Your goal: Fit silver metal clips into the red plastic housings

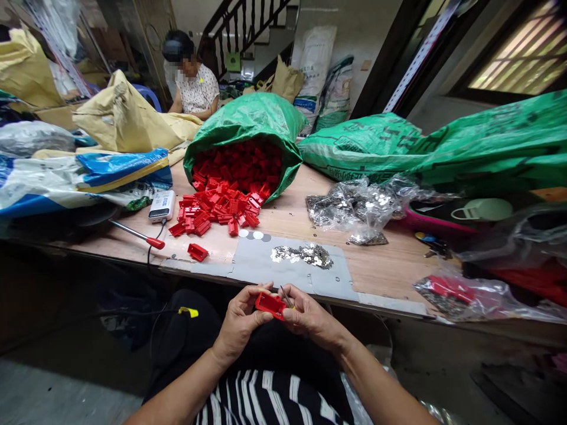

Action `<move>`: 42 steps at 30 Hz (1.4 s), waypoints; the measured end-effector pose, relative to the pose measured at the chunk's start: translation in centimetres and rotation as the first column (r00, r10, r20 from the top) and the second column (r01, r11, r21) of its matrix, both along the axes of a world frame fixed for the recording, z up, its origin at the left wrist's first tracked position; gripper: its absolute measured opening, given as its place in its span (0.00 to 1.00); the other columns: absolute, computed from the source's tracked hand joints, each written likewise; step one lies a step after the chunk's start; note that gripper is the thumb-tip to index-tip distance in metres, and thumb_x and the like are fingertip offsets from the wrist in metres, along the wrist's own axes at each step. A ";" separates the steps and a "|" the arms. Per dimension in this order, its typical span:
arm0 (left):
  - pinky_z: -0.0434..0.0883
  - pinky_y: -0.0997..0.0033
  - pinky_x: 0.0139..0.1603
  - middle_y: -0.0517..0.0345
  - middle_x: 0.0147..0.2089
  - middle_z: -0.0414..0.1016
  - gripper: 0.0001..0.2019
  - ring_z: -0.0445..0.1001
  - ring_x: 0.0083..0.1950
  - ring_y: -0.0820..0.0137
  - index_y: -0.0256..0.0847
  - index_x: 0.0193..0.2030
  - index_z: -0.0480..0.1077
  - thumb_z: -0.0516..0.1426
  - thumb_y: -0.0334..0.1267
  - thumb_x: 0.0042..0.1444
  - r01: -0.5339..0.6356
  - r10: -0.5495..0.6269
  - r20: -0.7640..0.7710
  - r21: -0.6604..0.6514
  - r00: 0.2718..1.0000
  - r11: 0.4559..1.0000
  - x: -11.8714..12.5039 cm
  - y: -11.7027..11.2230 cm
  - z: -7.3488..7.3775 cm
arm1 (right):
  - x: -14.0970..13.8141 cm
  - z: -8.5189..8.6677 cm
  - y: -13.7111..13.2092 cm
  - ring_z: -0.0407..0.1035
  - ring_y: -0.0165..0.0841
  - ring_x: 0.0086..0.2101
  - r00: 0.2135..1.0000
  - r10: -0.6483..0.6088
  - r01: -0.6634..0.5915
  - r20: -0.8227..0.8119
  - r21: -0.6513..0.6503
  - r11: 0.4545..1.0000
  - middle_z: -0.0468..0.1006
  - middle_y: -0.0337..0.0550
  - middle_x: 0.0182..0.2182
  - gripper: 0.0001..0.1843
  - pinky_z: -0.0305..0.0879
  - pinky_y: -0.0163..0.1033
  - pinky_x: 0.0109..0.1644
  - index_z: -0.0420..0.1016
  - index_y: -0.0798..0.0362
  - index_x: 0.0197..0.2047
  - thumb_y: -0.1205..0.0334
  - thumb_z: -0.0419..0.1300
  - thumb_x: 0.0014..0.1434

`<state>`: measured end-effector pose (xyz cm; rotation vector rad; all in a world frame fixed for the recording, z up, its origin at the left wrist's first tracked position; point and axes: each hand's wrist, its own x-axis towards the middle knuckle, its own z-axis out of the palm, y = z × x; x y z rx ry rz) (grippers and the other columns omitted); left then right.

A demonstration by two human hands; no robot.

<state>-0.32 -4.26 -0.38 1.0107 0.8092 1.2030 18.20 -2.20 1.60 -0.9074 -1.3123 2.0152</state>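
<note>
A small red plastic case [269, 304] with an open hollow side is held over my lap, just off the table's front edge. My left hand [241, 316] grips its left end between thumb and fingers. At the right end, the thumb of my right hand [305, 310] touches the case. A thin pointed metal tool [287, 296] with a bit of yellow sticks out of my right fingers; its exact kind is unclear. Small metal bits show inside the case. Beyond my hands, a pile of small shiny metal pieces [305, 255] lies on a grey mat [252, 265].
A green sack [248, 118] spills many red cases [217, 206] onto the table; a single red case [197, 252] lies nearer. A red-handled rod [139, 235] and a white power bank [162, 206] lie left. Bags of metal pieces [354, 206] lie right. Another person [197, 88] sits behind.
</note>
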 end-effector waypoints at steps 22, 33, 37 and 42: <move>0.74 0.67 0.43 0.55 0.40 0.77 0.20 0.76 0.38 0.70 0.39 0.50 0.69 0.65 0.36 0.49 -0.135 0.187 0.176 -0.274 0.966 0.952 0.0 0.7 0.1 | 1.3 1.0 9.4 0.70 0.36 0.36 0.286 -0.619 -0.396 0.731 0.679 0.619 0.77 0.45 0.35 0.03 0.59 0.37 0.39 0.71 0.52 0.37 0.67 0.56 0.60; 0.74 0.67 0.43 0.56 0.41 0.76 0.22 0.75 0.40 0.70 0.43 0.53 0.69 0.64 0.36 0.50 -0.092 0.194 0.281 -0.338 0.940 0.936 0.0 1.1 1.0 | 2.7 1.8 8.0 0.66 0.32 0.31 0.631 -0.566 -0.018 0.531 0.739 0.673 0.73 0.39 0.30 0.05 0.59 0.36 0.35 0.67 0.51 0.33 0.62 0.53 0.60; 0.73 0.68 0.43 0.57 0.40 0.75 0.24 0.75 0.41 0.70 0.45 0.56 0.68 0.64 0.37 0.50 -0.078 0.185 0.315 -0.323 0.931 0.943 0.0 1.6 1.5 | 0.9 2.4 5.5 0.60 0.28 0.27 0.825 -0.403 0.052 0.395 0.657 0.752 0.67 0.36 0.26 0.09 0.58 0.34 0.31 0.65 0.52 0.32 0.57 0.53 0.62; 0.73 0.71 0.40 0.58 0.40 0.74 0.24 0.74 0.38 0.72 0.45 0.55 0.69 0.64 0.37 0.50 -0.064 0.165 0.316 -0.308 0.934 0.949 0.3 1.8 2.0 | -1.4 3.0 3.3 0.60 0.28 0.26 0.862 -0.361 0.036 0.357 0.667 0.744 0.67 0.36 0.26 0.07 0.58 0.34 0.31 0.66 0.51 0.33 0.60 0.53 0.63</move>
